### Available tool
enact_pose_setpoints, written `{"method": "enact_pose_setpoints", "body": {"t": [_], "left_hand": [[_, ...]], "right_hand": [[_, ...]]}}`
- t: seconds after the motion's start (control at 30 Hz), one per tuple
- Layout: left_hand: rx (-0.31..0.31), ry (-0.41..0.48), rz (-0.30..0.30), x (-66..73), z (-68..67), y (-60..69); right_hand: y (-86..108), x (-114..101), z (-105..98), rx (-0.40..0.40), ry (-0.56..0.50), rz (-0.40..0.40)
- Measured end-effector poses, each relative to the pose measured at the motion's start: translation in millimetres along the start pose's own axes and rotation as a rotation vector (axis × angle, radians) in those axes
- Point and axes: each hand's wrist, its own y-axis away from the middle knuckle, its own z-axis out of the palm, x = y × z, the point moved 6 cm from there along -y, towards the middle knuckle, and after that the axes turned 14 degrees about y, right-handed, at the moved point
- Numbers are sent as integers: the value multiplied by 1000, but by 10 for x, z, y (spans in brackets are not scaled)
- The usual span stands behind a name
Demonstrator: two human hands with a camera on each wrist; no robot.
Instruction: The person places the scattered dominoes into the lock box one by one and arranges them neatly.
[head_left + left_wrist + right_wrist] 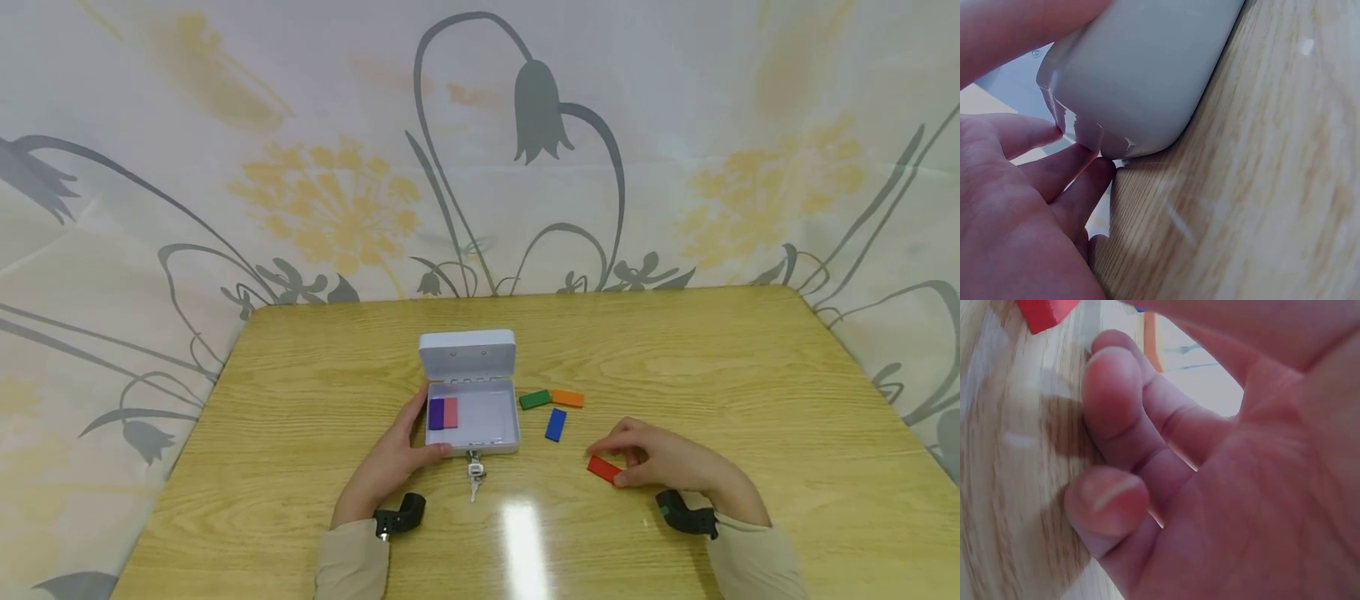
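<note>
A small white metal cash box [495,448] stands on the table with its lid raised and keys [476,473] hanging at its front. Inside, at the left, lie a purple block [437,414] and a pink block [451,412]. My left hand [401,450] grips the box's left side, thumb at the front corner; the left wrist view shows its fingertips against the white wall [1141,75]. To the right of the box, my right hand [663,457] pinches a red block [603,469] by its ends, low at the tabletop. Its other fingers are curled.
Between the box and my right hand lie a green block [535,399], an orange block [567,398] and a blue block [555,424]. The wooden table [300,375] ends at a flower-patterned cloth [480,167] behind. Each wrist wears a black camera mount.
</note>
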Motion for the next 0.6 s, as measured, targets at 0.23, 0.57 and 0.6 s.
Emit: {"method": "enact_pose_setpoints", "body": {"t": [0.23, 0.57, 0.6], "left_hand": [[-6, 7, 6, -3, -8, -3], [-12, 11, 19, 0, 2, -12], [-11, 10, 17, 0, 4, -13]], "right_hand": [[-33, -50, -6, 31, 64, 2], [-54, -75, -21, 65, 117, 28], [-53, -75, -22, 66, 114, 33]]}}
